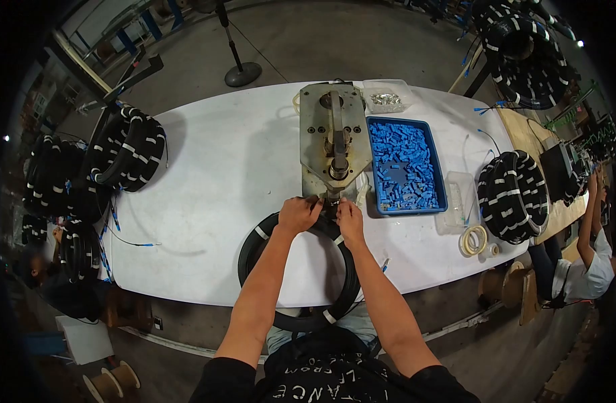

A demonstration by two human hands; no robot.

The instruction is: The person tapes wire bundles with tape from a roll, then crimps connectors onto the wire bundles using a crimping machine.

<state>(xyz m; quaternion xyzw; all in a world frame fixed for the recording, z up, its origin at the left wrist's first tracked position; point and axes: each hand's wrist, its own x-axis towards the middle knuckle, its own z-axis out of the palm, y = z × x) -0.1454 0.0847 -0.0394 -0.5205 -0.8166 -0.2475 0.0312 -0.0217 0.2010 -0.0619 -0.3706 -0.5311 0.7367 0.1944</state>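
Note:
My left hand [298,215] and my right hand [349,221] meet at the lower front of a metal bench press [315,148], one on each side of its tool. Both have their fingers closed in a pinch. What lies between the fingertips is too small and dark to make out. Below my hands, a coil of black cable [249,258] with white tape bands lies partly on the white table [207,201] and overhangs its front edge towards my lap. Right of the press, a blue tray [445,191] holds many small blue connector pieces.
A clear tub [387,101] of small metal parts stands behind the tray. Taped cable coils lie at the left [137,151] and right [513,198]. Tape rolls [473,240] sit near the front right. Co-workers are at both sides, including one in a light shirt [580,275].

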